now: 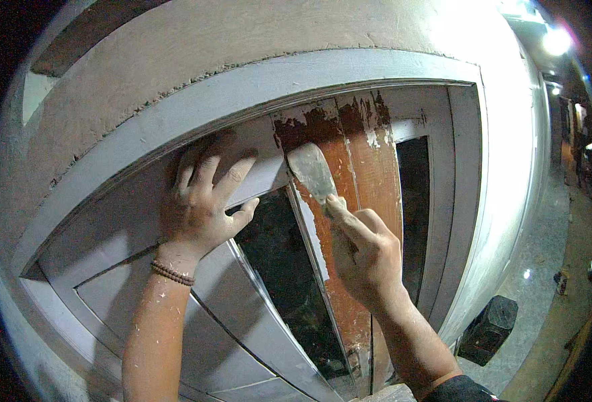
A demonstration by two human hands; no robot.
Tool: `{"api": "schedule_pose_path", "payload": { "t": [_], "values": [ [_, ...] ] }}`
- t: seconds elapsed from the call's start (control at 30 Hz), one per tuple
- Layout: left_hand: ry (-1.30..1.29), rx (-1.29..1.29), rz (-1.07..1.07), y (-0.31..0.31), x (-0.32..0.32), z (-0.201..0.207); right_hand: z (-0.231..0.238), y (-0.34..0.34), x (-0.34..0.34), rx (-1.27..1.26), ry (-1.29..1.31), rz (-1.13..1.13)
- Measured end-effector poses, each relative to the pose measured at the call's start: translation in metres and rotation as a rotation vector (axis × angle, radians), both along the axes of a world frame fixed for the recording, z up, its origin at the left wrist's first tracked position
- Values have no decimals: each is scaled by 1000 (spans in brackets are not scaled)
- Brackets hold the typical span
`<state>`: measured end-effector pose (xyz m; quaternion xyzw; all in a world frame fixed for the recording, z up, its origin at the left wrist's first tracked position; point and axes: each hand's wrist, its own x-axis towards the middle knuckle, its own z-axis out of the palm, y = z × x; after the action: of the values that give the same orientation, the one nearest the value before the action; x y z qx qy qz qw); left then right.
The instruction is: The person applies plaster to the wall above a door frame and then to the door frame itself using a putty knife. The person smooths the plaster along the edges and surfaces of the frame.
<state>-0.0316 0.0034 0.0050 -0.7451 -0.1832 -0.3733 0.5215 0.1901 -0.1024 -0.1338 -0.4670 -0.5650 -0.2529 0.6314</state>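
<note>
My right hand [370, 251] is closed round the handle of a scraper [313, 171]. Its broad, paint-smeared blade lies at the border between grey paint and a stripped strip of reddish-brown wood [380, 181] on the door. Dark patches and flecks of pale paint remain along the top of that strip. My left hand [202, 194], fingers spread, rests against the grey door panel [242, 161] left of the blade. Beaded bands circle the left wrist, and pale flecks dot the forearm.
A grey door frame [309, 77] surrounds the door under a rough plaster wall [242, 37]. Dark glass panes [276, 248] flank the stripped wood. On the floor at right stands a black box [489, 329]. A bright lamp [556, 41] shines at upper right.
</note>
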Motion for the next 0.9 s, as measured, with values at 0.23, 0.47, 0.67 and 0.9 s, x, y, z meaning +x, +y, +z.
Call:
{"api": "schedule_pose_path", "payload": {
  "t": [0.23, 0.47, 0.67, 0.9],
  "values": [
    [-22, -69, 49, -1, 0, -1, -5, -2, -8, -1, 0, 20],
    [-21, -80, 28, -2, 1, 0, -18, 4, -4, 135, -72, 1],
    [-10, -38, 53, -3, 1, 0, -14, 8, 0, 27, -28, 9],
    [-2, -30, -7, -1, 1, 0, -24, 0, -7, 44, -46, -13]
  ]
}}
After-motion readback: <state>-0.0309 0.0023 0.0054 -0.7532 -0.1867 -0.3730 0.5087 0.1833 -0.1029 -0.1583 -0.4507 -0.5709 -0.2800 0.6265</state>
